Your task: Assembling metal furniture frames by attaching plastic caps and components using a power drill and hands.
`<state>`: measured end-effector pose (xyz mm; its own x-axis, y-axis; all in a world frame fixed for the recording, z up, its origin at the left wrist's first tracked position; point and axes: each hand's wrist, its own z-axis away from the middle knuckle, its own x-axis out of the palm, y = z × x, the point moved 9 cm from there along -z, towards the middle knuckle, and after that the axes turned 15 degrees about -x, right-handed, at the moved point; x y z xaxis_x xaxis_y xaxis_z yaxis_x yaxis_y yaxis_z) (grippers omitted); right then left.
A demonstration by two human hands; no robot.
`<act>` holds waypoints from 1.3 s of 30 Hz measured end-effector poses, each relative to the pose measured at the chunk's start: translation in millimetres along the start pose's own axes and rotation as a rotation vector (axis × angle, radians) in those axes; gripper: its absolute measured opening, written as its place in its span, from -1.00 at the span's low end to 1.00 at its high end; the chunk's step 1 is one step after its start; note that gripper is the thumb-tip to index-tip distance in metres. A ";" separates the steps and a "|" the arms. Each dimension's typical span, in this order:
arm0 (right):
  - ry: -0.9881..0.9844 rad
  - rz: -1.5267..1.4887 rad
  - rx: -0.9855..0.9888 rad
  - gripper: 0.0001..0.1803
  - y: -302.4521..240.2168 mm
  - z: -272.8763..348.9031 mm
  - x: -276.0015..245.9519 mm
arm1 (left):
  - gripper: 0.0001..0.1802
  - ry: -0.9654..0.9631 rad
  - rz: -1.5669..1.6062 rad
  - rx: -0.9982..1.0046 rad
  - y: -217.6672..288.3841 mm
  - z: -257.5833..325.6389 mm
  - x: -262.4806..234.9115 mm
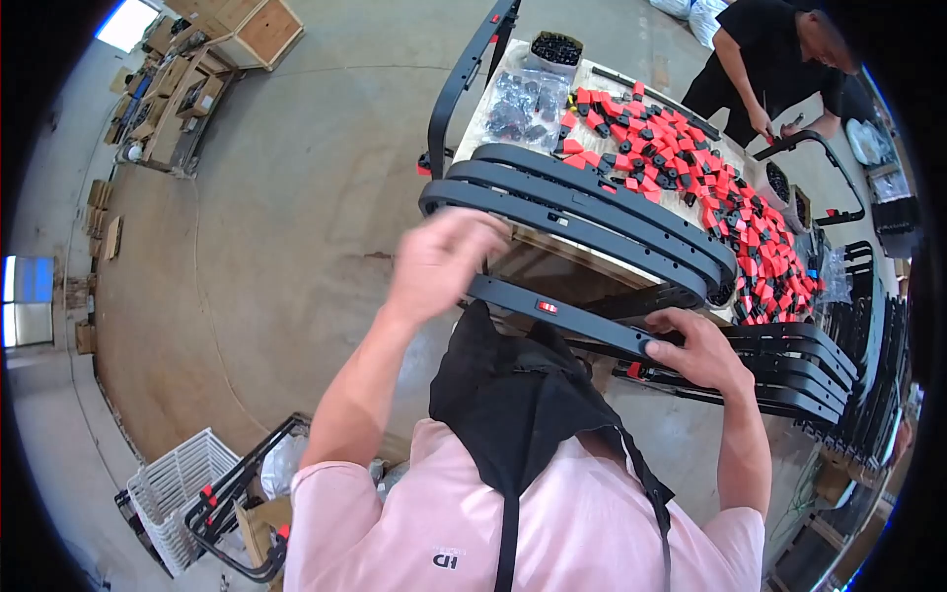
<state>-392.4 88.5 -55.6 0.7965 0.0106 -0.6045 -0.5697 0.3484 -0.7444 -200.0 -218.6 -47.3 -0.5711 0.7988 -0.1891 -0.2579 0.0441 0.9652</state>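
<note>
A worker in a pink shirt and black apron [528, 405] stands at a crowded bench [480, 130], the right grip [693, 350] clasped on one end of a curved black frame [592, 323], which sits between apron and bench. The left grip [441, 259] blurs beside stacked black frames [592, 235]; whether its fingers hold anything cannot be told. Red-and-black parts [671, 158] blanket the benchtop, while across it a co-worker [774, 44] bends forward.
</note>
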 end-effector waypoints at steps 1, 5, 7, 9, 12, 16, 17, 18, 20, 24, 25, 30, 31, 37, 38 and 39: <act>0.004 -0.014 0.021 -0.37 9.0 11.3 0.1 | -0.73 0.280 0.170 0.043 -2.9 16.8 -32.7; 0.018 -0.135 0.035 -0.34 22.8 30.2 11.5 | -0.71 0.955 0.529 -0.138 -115.8 98.0 -148.5; 0.074 -0.090 -0.034 -0.35 26.0 27.6 11.8 | -0.75 0.929 0.545 -0.404 -201.8 134.2 -149.2; -0.042 -0.265 0.111 -0.25 42.2 24.3 22.0 | -0.75 0.767 0.356 -0.630 -236.8 153.5 -102.1; -0.049 -0.226 0.058 -0.28 56.4 25.6 20.8 | -0.65 0.313 0.441 -0.676 -213.7 152.7 -1.4; 0.043 -0.410 0.154 -0.38 66.7 43.2 37.0 | -0.33 -0.155 0.719 -0.405 -121.1 131.7 68.0; 0.097 -0.494 0.198 -0.43 73.1 52.8 46.5 | -0.26 -0.253 0.773 -0.317 -102.3 125.9 73.5; 0.081 -0.501 0.186 -0.47 60.5 59.2 55.7 | -0.21 -0.334 0.787 -0.289 -88.9 124.7 76.5; 0.073 -0.572 0.204 -0.57 29.9 68.8 74.5 | -0.33 -0.331 0.952 -0.260 -75.1 129.7 68.1; -0.043 -0.352 0.082 -0.67 -48.0 36.4 111.8 | -0.47 -0.199 0.915 -0.246 -95.5 148.7 -1.2; -0.041 -0.259 0.081 -0.64 -65.7 26.4 119.7 | -0.48 -0.159 0.896 -0.222 -97.0 153.4 -28.1; 0.115 -0.340 0.001 -0.58 -173.1 -17.7 149.0 | -0.53 -0.184 0.794 -0.091 -59.5 129.7 -143.3; 0.187 -0.332 0.016 -0.58 -187.0 -30.0 152.4 | -0.53 -0.180 0.780 -0.099 -57.4 120.1 -158.0; 0.397 -0.416 -0.025 -0.54 -232.6 -104.7 198.7 | -0.69 -0.018 0.716 -0.126 -43.3 14.5 -220.9; 0.428 -0.559 -0.011 -0.54 -238.9 -118.0 209.3 | -0.69 0.004 0.703 -0.130 -39.2 1.0 -227.4; 0.455 -0.701 0.007 -0.54 -243.9 -131.2 218.8 | -0.73 0.012 0.712 -0.123 -34.9 -11.8 -233.4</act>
<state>-105.8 -117.1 -43.4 0.8057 -0.5895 -0.0583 0.0301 0.1390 -0.9898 -66.9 -413.6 -38.9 -0.6417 0.6017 0.4756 0.0945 -0.5534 0.8275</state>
